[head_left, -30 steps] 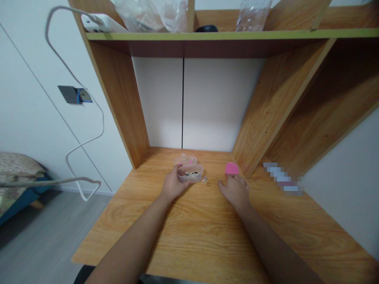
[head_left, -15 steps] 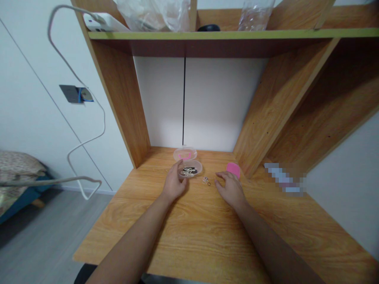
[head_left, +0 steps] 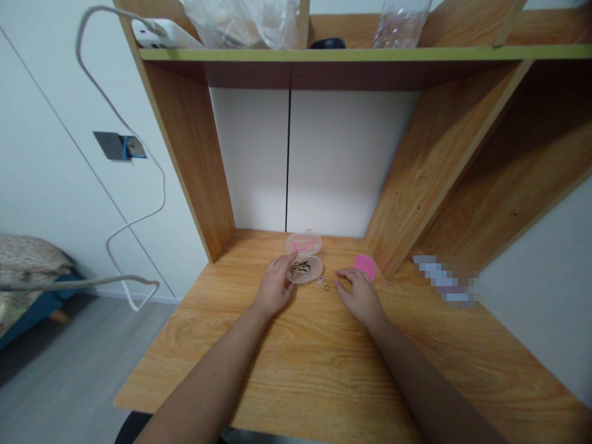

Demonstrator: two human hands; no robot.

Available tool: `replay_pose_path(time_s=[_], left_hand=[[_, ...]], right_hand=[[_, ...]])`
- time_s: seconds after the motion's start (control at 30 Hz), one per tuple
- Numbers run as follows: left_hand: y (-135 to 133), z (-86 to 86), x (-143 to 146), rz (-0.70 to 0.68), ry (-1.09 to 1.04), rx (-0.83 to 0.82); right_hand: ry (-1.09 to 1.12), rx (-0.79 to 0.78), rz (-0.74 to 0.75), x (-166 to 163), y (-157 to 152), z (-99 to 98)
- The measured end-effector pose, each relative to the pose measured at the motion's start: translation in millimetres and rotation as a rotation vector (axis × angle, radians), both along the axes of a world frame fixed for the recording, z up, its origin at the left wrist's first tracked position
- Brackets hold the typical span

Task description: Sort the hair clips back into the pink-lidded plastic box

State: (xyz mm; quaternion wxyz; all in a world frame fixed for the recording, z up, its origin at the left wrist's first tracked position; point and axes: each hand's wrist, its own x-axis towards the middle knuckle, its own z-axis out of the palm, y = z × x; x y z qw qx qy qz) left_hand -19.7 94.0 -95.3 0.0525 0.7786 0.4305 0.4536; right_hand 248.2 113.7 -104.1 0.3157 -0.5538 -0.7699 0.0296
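Observation:
My left hand grips the left side of a small clear plastic box, its thumb and fingers at the rim. Inside lie a few light and dark items that look like hair ties or clips, too small to tell. Behind the box its clear lid, with a pink handle, is folded open. Just right of the box, small rings resembling hair ties rest on the desk. My right hand hovers over or rests on the desk beside them, fingers apart and holding nothing. Past its fingertips is a pink rounded-square piece.
The wooden desk has upright panels left and right. A shelf above carries a power strip, a plastic bag and a clear container. A white cable hangs at left. A blurred object lies at right.
The box with its open lid has slid right, closer to the small rings, with my left hand on it. My right hand has barely moved.

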Motion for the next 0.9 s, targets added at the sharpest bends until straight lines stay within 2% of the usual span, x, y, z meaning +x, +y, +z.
replay_pose_path(time_s=[0.43, 0.7, 0.9], left_hand=[[-3.4, 3.7, 1.7, -0.037, -0.002, 0.015], [-12.4, 16.7, 3.8, -0.105, -0.004, 0.030], [-13.4, 16.1, 3.0, -0.054, -0.041, -0.009]], right_hand=[[0.069, 0.019, 0.112, -3.1, 1.7, -3.8], [0.055, -0.025, 0.172, -7.6, -2.7, 1.2], [0.040, -0.079, 0.223, -10.3, -8.2, 1.1]])
